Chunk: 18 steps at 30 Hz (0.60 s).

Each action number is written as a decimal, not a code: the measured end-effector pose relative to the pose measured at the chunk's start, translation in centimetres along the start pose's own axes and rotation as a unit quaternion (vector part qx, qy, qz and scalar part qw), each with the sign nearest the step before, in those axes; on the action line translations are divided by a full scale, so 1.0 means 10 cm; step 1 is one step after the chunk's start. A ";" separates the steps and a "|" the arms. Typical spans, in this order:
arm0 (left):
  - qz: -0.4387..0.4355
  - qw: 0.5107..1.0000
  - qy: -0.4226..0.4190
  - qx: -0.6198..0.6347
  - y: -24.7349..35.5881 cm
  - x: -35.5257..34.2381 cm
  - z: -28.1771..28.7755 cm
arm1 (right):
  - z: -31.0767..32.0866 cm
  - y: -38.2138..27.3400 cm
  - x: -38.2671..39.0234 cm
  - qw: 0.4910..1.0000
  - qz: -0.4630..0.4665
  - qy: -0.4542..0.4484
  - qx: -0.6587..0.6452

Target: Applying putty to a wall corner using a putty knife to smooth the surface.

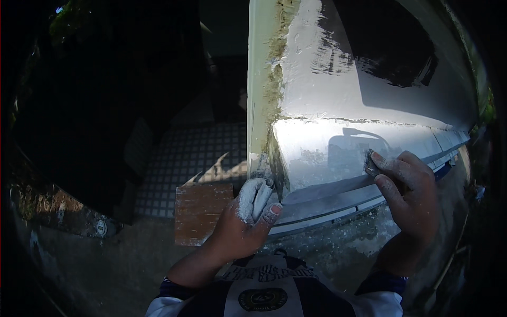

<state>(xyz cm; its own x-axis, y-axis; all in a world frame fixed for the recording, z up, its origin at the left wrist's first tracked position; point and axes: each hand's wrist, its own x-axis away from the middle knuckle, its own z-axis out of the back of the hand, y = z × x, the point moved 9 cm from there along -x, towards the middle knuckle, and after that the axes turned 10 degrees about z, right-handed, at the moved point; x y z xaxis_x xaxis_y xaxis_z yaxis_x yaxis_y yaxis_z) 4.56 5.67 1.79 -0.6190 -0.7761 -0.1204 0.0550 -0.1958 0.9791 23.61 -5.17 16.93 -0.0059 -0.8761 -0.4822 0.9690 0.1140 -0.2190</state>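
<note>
A white ledge (311,174) with a smooth, dusty sloping top runs to the right from a pale green post (257,79). My right hand (414,185) is over the ledge, thumb and fingers pinching a small dark piece (371,164) that looks like folded sandpaper. That piece is against or just above the white surface; contact cannot be told. By the foot of the post, my left hand (245,211) is curled closed and thickly coated in white dust. A narrow rolled edge shows at its fingers, but what it grips is unclear.
A brown wooden board (203,211) lies beside my left wrist. Behind the ledge rises a white wall (317,100) with a black painted patch (391,42). Checkered tiles (163,174) cover the shaded floor on the left. A round white lid (102,227) sits at lower left.
</note>
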 end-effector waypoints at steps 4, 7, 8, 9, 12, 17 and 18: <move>-0.010 0.999 -0.023 0.032 0.01 0.05 0.08 | -0.01 0.12 0.37 0.991 -0.044 0.125 -0.024; -0.106 0.994 -0.015 0.018 0.26 0.05 0.17 | -0.09 0.26 0.61 0.970 -0.031 0.239 -0.021; -0.147 0.989 -0.015 0.026 0.32 0.05 0.18 | -0.19 0.37 0.64 0.970 -0.033 0.239 -0.019; -0.147 0.989 -0.018 0.027 0.38 0.04 0.20 | -0.21 0.51 0.73 0.952 -0.044 0.298 -0.050; -0.252 0.958 0.066 -0.121 0.67 0.11 0.29 | -0.21 0.73 0.83 0.924 -0.071 0.369 -0.074; -0.282 0.940 0.128 -0.142 1.19 0.12 0.22 | -0.31 1.15 0.99 0.909 -0.135 0.383 -0.096; -0.285 0.924 0.127 -0.220 1.29 0.11 0.13 | -0.37 1.18 1.01 0.903 -0.161 0.378 -0.130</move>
<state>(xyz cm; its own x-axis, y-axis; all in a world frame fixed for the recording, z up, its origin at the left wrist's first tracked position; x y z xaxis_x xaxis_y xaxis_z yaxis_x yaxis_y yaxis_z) 3.61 3.07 14.52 -0.4447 -0.5766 -0.6854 0.1243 -0.7976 0.5903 34.04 -10.88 6.32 -0.5380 -0.3252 -0.7777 0.7975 0.1023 -0.5945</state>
